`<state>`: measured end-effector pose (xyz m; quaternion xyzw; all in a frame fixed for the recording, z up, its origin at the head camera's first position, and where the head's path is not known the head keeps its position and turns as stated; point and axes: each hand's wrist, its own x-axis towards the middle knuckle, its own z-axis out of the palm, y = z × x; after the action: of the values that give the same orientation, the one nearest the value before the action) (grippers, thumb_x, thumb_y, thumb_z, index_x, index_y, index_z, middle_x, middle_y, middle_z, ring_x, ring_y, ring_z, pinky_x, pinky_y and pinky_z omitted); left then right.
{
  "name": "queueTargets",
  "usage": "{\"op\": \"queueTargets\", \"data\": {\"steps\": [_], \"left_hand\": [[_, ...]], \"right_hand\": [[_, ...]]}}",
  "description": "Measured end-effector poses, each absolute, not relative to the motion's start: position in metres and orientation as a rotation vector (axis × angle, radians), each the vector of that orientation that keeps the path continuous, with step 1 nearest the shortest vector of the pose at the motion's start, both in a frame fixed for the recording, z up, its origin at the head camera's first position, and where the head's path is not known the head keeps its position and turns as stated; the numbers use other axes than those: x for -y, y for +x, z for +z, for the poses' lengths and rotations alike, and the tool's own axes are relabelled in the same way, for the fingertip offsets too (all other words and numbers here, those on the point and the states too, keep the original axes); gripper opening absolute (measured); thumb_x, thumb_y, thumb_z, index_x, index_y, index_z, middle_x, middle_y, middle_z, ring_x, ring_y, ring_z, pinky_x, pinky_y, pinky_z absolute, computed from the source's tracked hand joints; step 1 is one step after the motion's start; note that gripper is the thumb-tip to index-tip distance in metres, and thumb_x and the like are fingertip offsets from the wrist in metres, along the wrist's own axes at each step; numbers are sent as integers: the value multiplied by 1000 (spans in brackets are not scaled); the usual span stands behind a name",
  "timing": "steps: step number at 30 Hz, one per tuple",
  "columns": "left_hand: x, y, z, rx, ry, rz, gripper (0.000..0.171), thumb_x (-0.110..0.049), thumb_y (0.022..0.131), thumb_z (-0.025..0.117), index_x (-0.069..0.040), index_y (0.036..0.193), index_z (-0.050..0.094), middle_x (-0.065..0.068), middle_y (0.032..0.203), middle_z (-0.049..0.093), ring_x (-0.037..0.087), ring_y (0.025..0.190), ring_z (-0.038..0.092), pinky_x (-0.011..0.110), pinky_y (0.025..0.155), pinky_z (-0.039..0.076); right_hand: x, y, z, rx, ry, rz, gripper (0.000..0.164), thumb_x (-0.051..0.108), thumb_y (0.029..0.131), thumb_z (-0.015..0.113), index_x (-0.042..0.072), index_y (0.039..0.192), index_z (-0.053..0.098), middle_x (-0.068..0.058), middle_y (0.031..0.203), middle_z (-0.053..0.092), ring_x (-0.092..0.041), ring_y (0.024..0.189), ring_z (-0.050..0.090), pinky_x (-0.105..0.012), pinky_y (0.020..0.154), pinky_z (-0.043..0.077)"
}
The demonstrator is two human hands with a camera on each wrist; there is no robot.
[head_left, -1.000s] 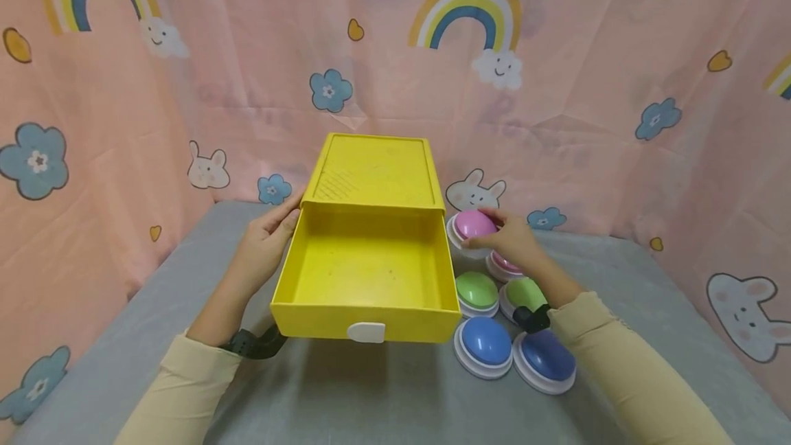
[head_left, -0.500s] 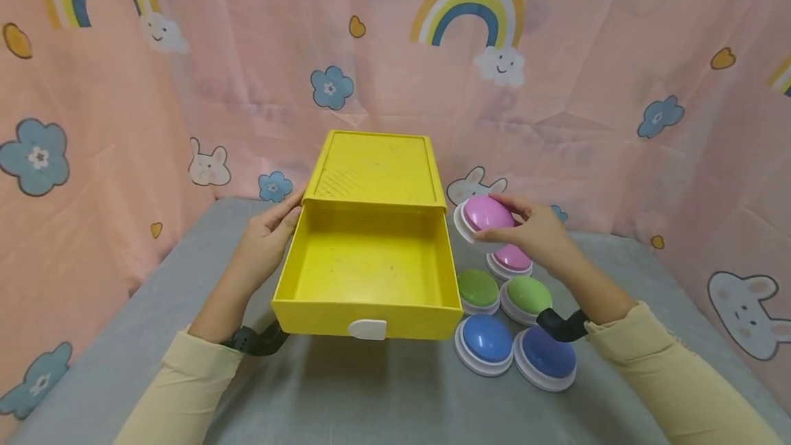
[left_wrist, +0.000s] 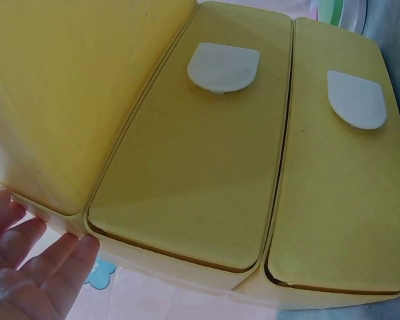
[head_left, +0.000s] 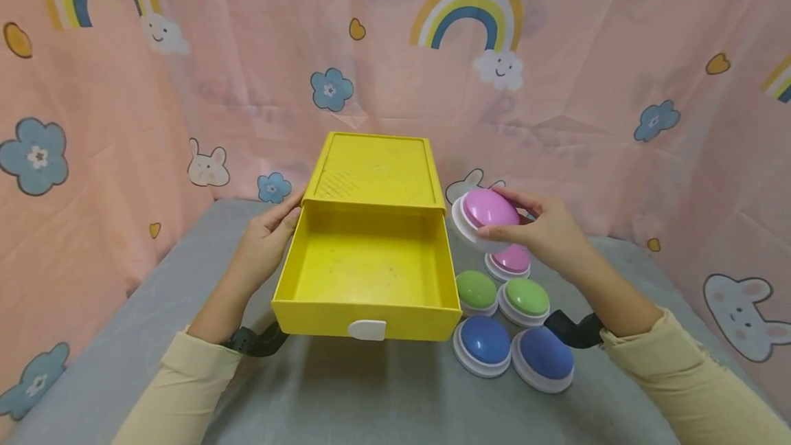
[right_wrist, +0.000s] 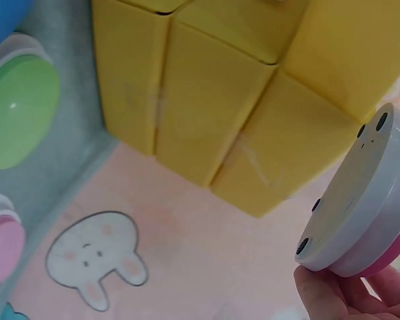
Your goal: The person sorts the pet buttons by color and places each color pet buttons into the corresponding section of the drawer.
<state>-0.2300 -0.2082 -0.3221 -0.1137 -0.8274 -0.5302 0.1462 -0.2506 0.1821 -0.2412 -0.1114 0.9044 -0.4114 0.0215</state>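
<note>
A yellow drawer cabinet (head_left: 377,170) stands with its top drawer (head_left: 309,320) pulled out; nothing lies inside that drawer. My left hand (head_left: 264,246) touches the cabinet's left side, its fingers (left_wrist: 70,267) fairly straight along the edge in the left wrist view. To the right of the cabinet, my right hand (head_left: 553,235) grips a pink dome push button (head_left: 491,209) by its rim, thumb in front and fingers behind. The button's white base (right_wrist: 350,193), with small dark feet, faces the cabinet in the right wrist view. It is held up above the other buttons.
Below it on the grey table (head_left: 395,404) are another pink button (head_left: 511,258), two green buttons (head_left: 476,290) and two blue buttons (head_left: 486,339), set in pairs beside the cabinet. Two closed lower drawers (left_wrist: 193,153) show in the left wrist view. A pink patterned curtain (head_left: 395,88) encloses the table.
My right hand has lifted the pink button up and slightly right, uncovering more of the second pink and green buttons. The left hand stays on the cabinet's side.
</note>
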Motion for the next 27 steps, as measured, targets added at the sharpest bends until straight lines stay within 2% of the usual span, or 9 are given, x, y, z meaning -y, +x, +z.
{"op": "queueTargets", "data": {"steps": [7, 14, 21, 27], "left_hand": [[207, -228, -321, 2380, -324, -1539, 50, -42, 106, 41, -29, 155, 36, -1, 160, 37, 24, 146, 39, 46, 110, 46], [207, -228, -320, 2377, -330, -1546, 50, -39, 106, 42, -28, 155, 36, -1, 160, 37, 24, 148, 36, 49, 114, 42], [208, -230, -322, 2383, -342, -1537, 50, -43, 106, 42, -31, 154, 36, -3, 160, 36, 22, 149, 34, 48, 114, 42], [208, -229, -324, 2383, -339, -1535, 53, -44, 106, 41, -28, 155, 35, -3, 160, 36, 22, 148, 35, 47, 113, 44]], "right_hand": [[-176, -243, -228, -2811, -375, -1293, 79, 45, 82, 80, 26, 151, 46, -11, 149, 50, -35, 131, 53, -48, 101, 54], [-172, -236, -218, -2819, -385, -1271, 82, 47, 81, 81, 25, 151, 45, -13, 149, 49, -38, 133, 52, -49, 99, 54], [-160, -226, -208, -2838, -433, -1228, 84, 47, 77, 83, 25, 150, 47, -9, 149, 51, -35, 132, 53, -49, 98, 55], [-144, -222, -206, -2807, -538, -1255, 79, 42, 77, 86, 25, 146, 52, -8, 145, 55, -32, 129, 57, -46, 98, 56]]}}
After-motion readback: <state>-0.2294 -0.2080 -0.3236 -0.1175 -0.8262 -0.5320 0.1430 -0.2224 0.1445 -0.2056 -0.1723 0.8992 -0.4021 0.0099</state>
